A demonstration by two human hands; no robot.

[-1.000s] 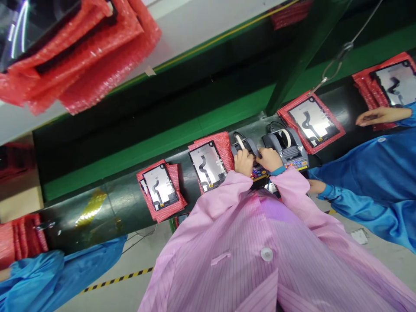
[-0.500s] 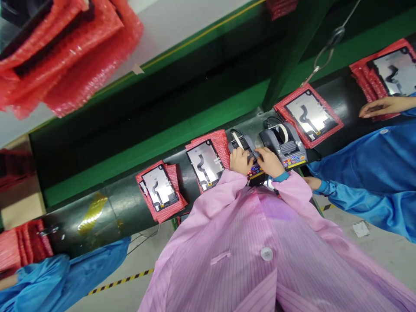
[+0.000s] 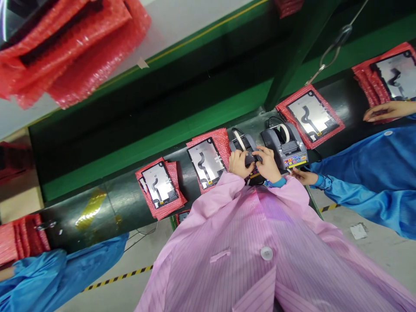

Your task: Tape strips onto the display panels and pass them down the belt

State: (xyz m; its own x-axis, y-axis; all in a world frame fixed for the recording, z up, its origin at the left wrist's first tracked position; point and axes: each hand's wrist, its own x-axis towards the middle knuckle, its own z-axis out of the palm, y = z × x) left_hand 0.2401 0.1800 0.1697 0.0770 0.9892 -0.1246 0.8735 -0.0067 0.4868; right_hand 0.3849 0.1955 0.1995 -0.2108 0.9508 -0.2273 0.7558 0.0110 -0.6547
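Note:
Both my hands are at the front of a dark grey electric tape dispenser [image 3: 234,143] with a roll of white tape in it. My left hand [image 3: 238,164] curls round the left side of a dark grey piece [image 3: 250,159] at the dispenser's front. From the right, my right hand [image 3: 268,164] closes on the same piece with bent fingers. Whether that piece is loose or part of the machine I cannot tell. My fingers partly cover the buttons. Left of my hands lies a silver panel [image 3: 211,167] with a black ribbon strip, on red bubble wrap [image 3: 221,141].
A second tape dispenser [image 3: 286,145] stands just right, with a co-worker's hand [image 3: 303,177] at its front. More panels on red bubble wrap lie left [image 3: 159,184] and right [image 3: 313,113]. A metal hook [image 3: 328,54] hangs above the bench. Bubble-wrap pouches [image 3: 97,47] fill the upper left.
My right hand has shifted slightly left and turned, and the dark piece between my hands shows more. The co-worker's lower hand has moved up to the second dispenser's front edge.

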